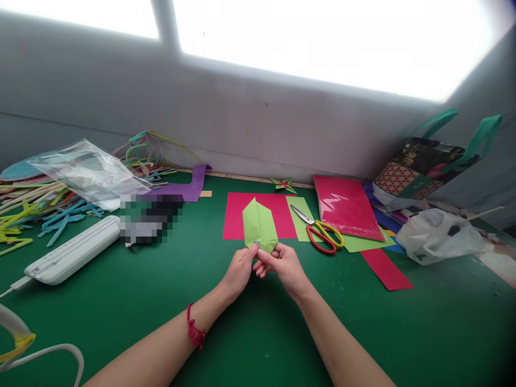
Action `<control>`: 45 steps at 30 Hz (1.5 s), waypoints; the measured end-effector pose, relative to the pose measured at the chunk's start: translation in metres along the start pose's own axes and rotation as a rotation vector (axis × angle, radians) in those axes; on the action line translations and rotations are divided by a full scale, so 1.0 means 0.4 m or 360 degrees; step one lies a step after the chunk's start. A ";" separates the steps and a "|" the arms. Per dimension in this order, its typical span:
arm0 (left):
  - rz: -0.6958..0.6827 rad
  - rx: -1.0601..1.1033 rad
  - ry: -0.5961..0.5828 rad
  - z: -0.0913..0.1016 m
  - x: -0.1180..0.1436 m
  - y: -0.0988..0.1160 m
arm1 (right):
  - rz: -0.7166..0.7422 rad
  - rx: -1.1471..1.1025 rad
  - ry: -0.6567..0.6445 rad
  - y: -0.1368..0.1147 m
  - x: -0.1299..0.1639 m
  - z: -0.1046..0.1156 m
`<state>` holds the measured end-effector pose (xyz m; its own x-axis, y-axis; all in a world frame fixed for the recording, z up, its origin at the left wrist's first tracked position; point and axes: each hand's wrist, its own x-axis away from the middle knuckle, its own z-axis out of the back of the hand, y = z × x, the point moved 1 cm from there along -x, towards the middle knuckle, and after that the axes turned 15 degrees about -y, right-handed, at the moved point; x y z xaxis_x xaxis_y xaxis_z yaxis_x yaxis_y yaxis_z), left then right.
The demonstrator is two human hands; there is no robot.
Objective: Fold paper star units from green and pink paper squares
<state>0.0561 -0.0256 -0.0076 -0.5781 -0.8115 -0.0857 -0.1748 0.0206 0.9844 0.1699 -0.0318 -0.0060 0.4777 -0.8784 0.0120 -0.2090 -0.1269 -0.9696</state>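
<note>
A folded light-green paper (259,223) with a pointed far end lies over the green table (250,333), its tip on a pink sheet (237,217). My left hand (238,270) and my right hand (282,264) both pinch its near end, fingertips close together. A red cord bracelet circles my left wrist. Scissors (320,230) with a yellow and a red handle lie just right of my hands, blades shut, on another light-green sheet (358,243).
A glossy pink pack (346,207), a red strip (386,269), a white plastic bag (439,235) and a patterned tote (427,166) fill the right. Left: a white device (68,258), a clear bag (84,169), several coloured strips, a purple strip (189,188). A small folded star (284,184) sits by the wall.
</note>
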 end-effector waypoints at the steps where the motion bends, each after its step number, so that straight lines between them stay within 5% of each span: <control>1: -0.0004 0.0009 0.0019 -0.001 0.001 -0.002 | -0.0004 -0.0001 0.0001 0.000 0.000 -0.002; 11: -0.0013 0.0195 0.0108 0.014 0.002 -0.022 | -0.0041 -0.0013 -0.0017 -0.006 0.004 -0.011; 22: -0.0037 0.0303 -0.0055 0.030 -0.007 -0.032 | -0.0065 0.0045 0.0011 -0.021 0.010 0.002; 25: -0.0199 -0.0055 0.0102 0.047 -0.007 -0.008 | -0.0072 0.0025 0.0146 -0.027 0.012 0.022; 28: -0.0450 -0.0973 0.0298 0.068 -0.001 0.028 | -0.0068 -0.0016 0.0202 -0.032 0.017 0.044; 31: -0.0600 -0.1787 -0.0039 0.076 0.005 0.048 | -0.0094 -0.0043 0.0126 -0.032 0.022 0.053; 34: -0.0638 -0.2050 -0.0347 0.081 0.011 0.049 | -0.0168 -0.0033 0.0008 -0.033 0.025 0.045; 37: -0.0595 -0.1953 -0.0395 0.085 0.020 0.047 | -0.0172 -0.0026 -0.0114 -0.043 0.029 0.033; 40: -0.0510 -0.1630 -0.0045 0.088 0.028 0.053 | -0.0078 -0.0059 -0.0173 -0.058 0.035 0.036; 43: -0.0272 -0.1012 0.0482 0.093 0.026 0.063 | 0.0150 -0.0061 0.0152 -0.070 0.041 0.075; 45: -0.0108 -0.0495 0.0407 0.093 0.015 0.067 | 0.0243 -0.0057 0.0374 -0.072 0.044 0.110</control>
<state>0.0184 -0.0083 0.0126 -0.3498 -0.9248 -0.1495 0.0662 -0.1836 0.9808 0.2219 -0.0232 0.0114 0.2285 -0.9708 -0.0735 -0.2953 0.0028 -0.9554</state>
